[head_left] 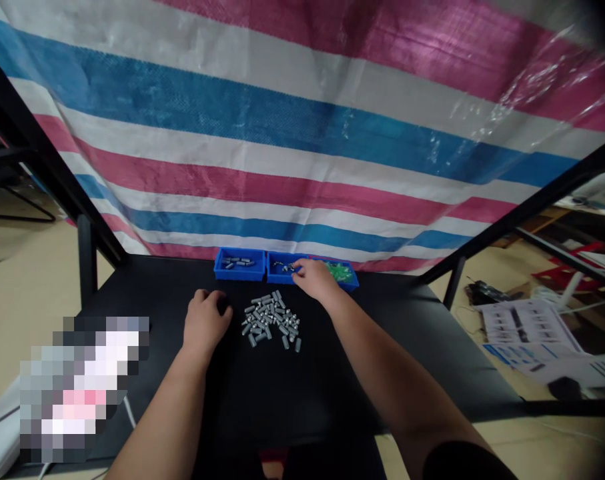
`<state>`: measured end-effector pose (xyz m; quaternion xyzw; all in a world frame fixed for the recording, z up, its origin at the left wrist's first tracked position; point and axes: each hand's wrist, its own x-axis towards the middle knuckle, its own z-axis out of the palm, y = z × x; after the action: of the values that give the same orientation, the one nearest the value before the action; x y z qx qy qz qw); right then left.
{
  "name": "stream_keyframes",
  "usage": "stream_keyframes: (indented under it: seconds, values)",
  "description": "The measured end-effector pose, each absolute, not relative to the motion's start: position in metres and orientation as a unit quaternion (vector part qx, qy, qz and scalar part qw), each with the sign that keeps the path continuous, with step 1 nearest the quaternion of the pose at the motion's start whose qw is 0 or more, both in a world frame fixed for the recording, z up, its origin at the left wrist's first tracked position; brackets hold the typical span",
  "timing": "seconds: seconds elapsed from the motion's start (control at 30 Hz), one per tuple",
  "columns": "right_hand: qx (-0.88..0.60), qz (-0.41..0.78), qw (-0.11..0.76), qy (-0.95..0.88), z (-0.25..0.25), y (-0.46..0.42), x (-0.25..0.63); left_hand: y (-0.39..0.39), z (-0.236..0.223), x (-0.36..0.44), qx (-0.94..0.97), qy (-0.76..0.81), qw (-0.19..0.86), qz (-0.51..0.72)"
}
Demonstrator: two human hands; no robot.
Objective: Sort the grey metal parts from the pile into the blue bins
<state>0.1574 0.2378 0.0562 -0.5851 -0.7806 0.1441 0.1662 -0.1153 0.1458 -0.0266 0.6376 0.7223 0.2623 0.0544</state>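
Note:
My right hand [313, 277] reaches over the middle blue bin [278, 277], its fingertips drawn together among small shiny metal parts [284, 267]. Whatever is between those fingertips is too small to make out. On the black table, my left hand [205, 318] rests with fingers loosely curled and the thumb apart from them; nothing shows in it. Between and below the hands lies a loose pile of short grey metal cylinders [271, 319], some with shiny rounded ends. The left blue bin [239, 275] holds several similar grey cylinders [238, 262].
A right blue bin [353, 283] holds green, translucent pieces [339, 271], partly behind my right wrist. A striped sheet [302, 160] hangs behind the black table [262, 407]. Dark frame posts [87, 260] flank it. A pixelated patch [85, 393] covers something at the left.

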Motion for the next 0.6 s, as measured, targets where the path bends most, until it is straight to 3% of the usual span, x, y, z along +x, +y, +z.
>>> stream_keyframes:
  seconds: [0.1,0.3,0.47,0.6]
  values:
    - [-0.585,0.129,0.166,-0.783,0.055,0.227,0.163,0.148,-0.030,-0.115,0.654,0.711,0.059,0.252]
    - [-0.543,0.228,0.029,-0.807,0.032,0.200,0.174,0.149,-0.028,-0.111,0.675,0.700,-0.001,0.232]
    - [-0.551,0.238,0.030,-0.799,0.023,0.194,0.174,0.154,-0.007,-0.103,0.684,0.691,0.047,0.230]
    - [-0.554,0.252,0.035,-0.793,0.023,0.192,0.174,0.171,0.020,-0.087,0.680,0.644,0.040,0.348]
